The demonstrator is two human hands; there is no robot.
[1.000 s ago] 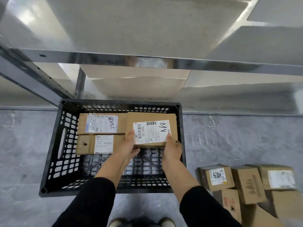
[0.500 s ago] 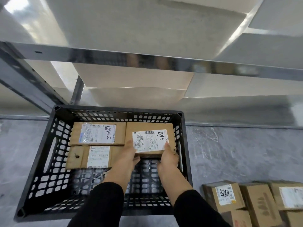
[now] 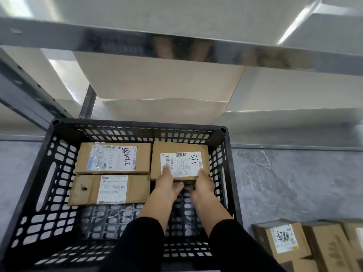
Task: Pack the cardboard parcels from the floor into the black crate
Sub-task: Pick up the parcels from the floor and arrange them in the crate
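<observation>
- A grey metal shelving rack (image 3: 176,50) fills the upper half of the frame; pale boards lie on its levels; one upright post comes down at the upper left, just behind the crate.
- A grey marbled floor (image 3: 284,183) runs across the middle and right of the frame.
- The black crate (image 3: 49,173), with perforated walls and bottom, stands on the floor in the lower left and centre, its far rim against the foot of the rack.
- Two black sleeves (image 3: 137,246) reach into the crate from the bottom edge of the frame.
- A group of cardboard parcels waits on the floor at the lower right corner, beside the crate but apart from it; the nearest one (image 3: 282,242) bears a white label with black handwriting.
- Two flat parcels lie in the left half of the crate, touching along one long edge: the far one (image 3: 112,159) marked 270585, the near one (image 3: 110,189) with an upright white label.
- The parcel marked A68 (image 3: 179,152) sits in the far right corner of the crate, just beside the far flat parcel; whether it rests on the bottom cannot be told.
- The left hand (image 3: 167,185) grips its near edge, thumb on the label, fingers curled beneath.
- The right hand (image 3: 203,183) grips the near right corner likewise, thumb on top.
</observation>
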